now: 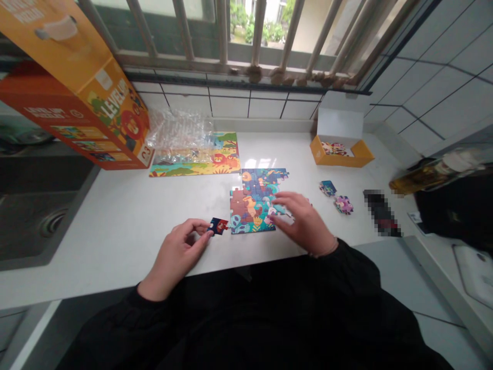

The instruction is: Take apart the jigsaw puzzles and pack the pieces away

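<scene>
Pinching dark puzzle piece (219, 226): left hand (177, 252), thumb against fingers. Piece sits just left of partly built puzzle (252, 205), near its lower left corner, long axis roughly sideways. Right hand (302, 221) farther from piece, over puzzle's right side, thumb and fingertips parted; contact, can't tell.
</scene>
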The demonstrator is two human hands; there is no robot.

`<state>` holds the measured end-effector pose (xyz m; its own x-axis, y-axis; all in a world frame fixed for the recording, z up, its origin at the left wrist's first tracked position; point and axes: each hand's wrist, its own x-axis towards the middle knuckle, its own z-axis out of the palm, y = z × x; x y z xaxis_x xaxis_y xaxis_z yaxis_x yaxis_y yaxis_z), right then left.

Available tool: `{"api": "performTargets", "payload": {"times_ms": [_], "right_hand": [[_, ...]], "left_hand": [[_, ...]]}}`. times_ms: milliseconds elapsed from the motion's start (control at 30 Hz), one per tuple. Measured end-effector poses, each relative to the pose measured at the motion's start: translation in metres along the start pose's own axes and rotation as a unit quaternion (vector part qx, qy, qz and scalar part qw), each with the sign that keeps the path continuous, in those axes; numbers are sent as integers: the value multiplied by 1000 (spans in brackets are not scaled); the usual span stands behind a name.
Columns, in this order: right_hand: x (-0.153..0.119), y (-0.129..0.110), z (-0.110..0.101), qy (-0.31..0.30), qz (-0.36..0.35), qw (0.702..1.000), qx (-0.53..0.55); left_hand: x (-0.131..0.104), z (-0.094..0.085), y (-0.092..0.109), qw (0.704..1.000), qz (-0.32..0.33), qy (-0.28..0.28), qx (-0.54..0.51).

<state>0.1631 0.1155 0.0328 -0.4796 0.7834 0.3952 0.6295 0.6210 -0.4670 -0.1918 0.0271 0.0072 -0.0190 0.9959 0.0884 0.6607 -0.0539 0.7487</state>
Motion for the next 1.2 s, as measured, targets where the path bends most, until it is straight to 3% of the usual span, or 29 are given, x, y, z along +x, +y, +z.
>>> {"api": "performTargets", "payload": {"times_ms": [67,100,200,300,433,533,667,767,833,933,1067,1200], "right_hand": [[-5,-35,18,-91,-92,990,62],[-7,-46,26,-100,-108,987,68],[-14,-62,42,-78,-113,989,56],[-18,-60,45,-50,-105,991,62],[-18,-41,26,-16,-52,996,70],[-15,-2,-3,50,42,998,-20],[-10,74,-45,102,211,945,-228],[-9,122,-62,65,280,905,-315],[-10,139,-66,22,307,889,-338],[-13,142,-64,-1,307,889,-339],[-21,115,-48,55,229,932,-276],[-27,88,-29,-56,160,973,-155]], "left_hand": [[-2,16,15,999,14,-31,-38],[-3,24,22,997,21,-46,-63],[-3,40,35,989,23,-73,-129],[0,43,39,985,22,-91,-145],[2,39,37,981,38,-112,-152],[-1,38,36,984,53,-99,-136],[-5,39,37,989,97,-70,-82],[-6,43,36,984,162,-46,-51],[-7,47,35,979,200,-45,-20],[-8,53,34,971,229,-56,39],[-9,59,34,964,239,-66,100],[-9,62,34,959,237,-73,136]]}}
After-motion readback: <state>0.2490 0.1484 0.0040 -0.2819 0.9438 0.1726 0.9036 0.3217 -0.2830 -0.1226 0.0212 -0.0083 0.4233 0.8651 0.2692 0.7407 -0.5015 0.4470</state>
